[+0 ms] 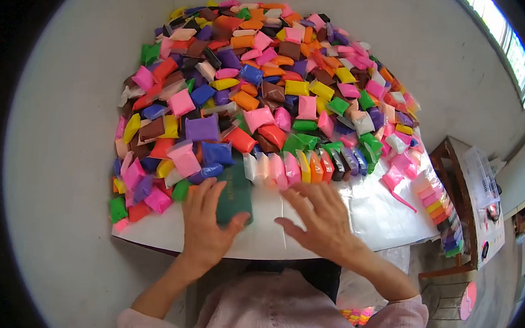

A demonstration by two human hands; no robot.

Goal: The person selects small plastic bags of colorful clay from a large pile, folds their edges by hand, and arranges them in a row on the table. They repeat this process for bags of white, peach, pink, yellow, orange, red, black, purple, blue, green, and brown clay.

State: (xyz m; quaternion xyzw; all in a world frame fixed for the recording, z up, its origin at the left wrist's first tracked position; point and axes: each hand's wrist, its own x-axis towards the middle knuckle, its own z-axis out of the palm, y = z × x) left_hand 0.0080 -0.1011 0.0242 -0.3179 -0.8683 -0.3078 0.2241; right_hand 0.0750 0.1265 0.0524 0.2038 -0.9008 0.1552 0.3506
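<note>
My left hand (206,226) is at a dark green flat block (233,192) with faint lettering, lying on the white tabletop. Its fingers are along the block's left edge and its thumb at the lower right edge. A row of small soft packets (278,169) stands on edge, side by side, from the block's upper right towards the right. The packets run from white through pink, yellow, orange, red and dark shades to purple and blue. My right hand (318,219) hovers just in front of the row, slightly blurred, fingers and thumb apart, holding nothing visible.
A large heap of coloured packets (249,75) covers the back and left of the white table (306,236). Further sorted packets (436,207) lie at its right edge. A wooden side table (467,231) with a clear plastic tray (479,170) stands at right, above a stool (466,301).
</note>
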